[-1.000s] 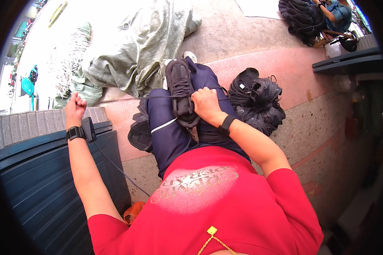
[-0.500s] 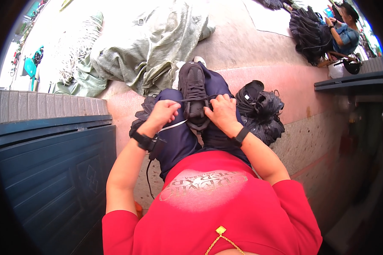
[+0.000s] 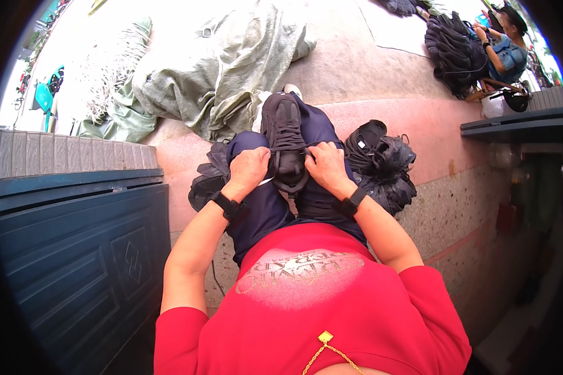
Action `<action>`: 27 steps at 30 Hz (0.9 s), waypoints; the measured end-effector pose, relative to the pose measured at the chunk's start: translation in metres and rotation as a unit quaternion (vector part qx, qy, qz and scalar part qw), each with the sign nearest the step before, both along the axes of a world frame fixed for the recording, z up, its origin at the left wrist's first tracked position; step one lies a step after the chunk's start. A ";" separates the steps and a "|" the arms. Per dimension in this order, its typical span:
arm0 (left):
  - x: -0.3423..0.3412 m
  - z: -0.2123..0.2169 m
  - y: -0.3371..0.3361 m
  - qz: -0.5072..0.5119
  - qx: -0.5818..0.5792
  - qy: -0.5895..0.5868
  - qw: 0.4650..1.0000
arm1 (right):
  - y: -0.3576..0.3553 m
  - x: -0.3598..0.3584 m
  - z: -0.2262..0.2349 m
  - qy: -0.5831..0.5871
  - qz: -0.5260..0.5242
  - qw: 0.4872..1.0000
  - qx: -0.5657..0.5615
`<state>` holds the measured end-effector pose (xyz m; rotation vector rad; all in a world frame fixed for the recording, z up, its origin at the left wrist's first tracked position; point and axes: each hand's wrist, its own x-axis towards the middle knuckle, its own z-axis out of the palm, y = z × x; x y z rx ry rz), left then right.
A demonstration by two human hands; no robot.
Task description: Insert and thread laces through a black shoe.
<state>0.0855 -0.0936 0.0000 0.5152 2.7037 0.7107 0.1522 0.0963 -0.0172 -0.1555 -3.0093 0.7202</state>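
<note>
Both left hand (image 3: pixel 249 167) and right hand (image 3: pixel 326 165) pinch laces (image 3: pixel 288 148) across a black sneaker (image 3: pixel 285 117); threading looks done, tying apparently unfinished.

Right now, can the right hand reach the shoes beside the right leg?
Likely yes: the right hand is close to those black shoes, nothing visibly blocking, though it seems to grip a shoelace.

Lace (image 3: pixel 288 149) ends unclear nr fingers (image 3: pixel 323 149)
</note>
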 end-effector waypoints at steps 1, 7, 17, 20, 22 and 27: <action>-0.001 0.001 0.002 -0.009 -0.005 0.005 1.000 | 0.001 0.000 0.000 0.003 0.001 1.000 -0.004; -0.004 0.006 0.009 -0.035 -0.030 0.017 0.999 | 0.004 -0.001 -0.001 0.019 0.023 0.999 -0.022; -0.008 -0.025 0.012 0.105 0.134 -0.159 0.973 | 0.009 -0.001 -0.003 0.033 0.039 0.998 -0.047; 0.003 0.002 0.028 0.005 -0.057 -0.009 0.998 | 0.011 -0.002 -0.002 0.035 0.041 0.996 -0.070; 0.008 -0.005 0.026 -0.019 -0.073 0.009 0.997 | 0.011 -0.003 -0.001 0.013 0.047 0.997 -0.066; 0.016 0.000 0.019 -0.035 -0.069 0.200 0.977 | 0.009 -0.001 -0.003 0.027 0.016 0.991 -0.132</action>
